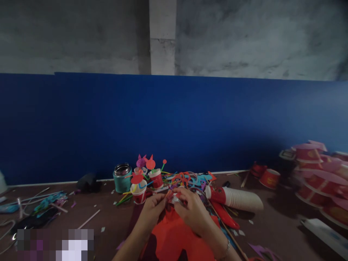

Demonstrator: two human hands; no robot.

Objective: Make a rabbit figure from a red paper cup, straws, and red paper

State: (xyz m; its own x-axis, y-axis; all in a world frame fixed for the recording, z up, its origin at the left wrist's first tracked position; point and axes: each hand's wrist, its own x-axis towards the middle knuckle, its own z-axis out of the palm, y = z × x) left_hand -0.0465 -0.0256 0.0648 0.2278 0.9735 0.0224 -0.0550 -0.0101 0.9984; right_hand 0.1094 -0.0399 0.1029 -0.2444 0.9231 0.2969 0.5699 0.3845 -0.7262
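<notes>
My left hand and my right hand are close together at the middle of the table, fingers bent and pinched. Between the fingertips is something small, partly red and partly shiny and pale; the fingers cover most of it, so I cannot make out its kind. Under both hands lies a large red paper sheet with cut edges. Just beyond the fingers is a heap of coloured paper scraps. Left of it stand decorated paper cups, one near my left hand and another behind it.
A teal metal jar stands at the back left. Stacked paper cups lie on their side right of my hands, beside red-handled scissors. Blurred red cup pieces are piled far right. Straws and scraps litter the left.
</notes>
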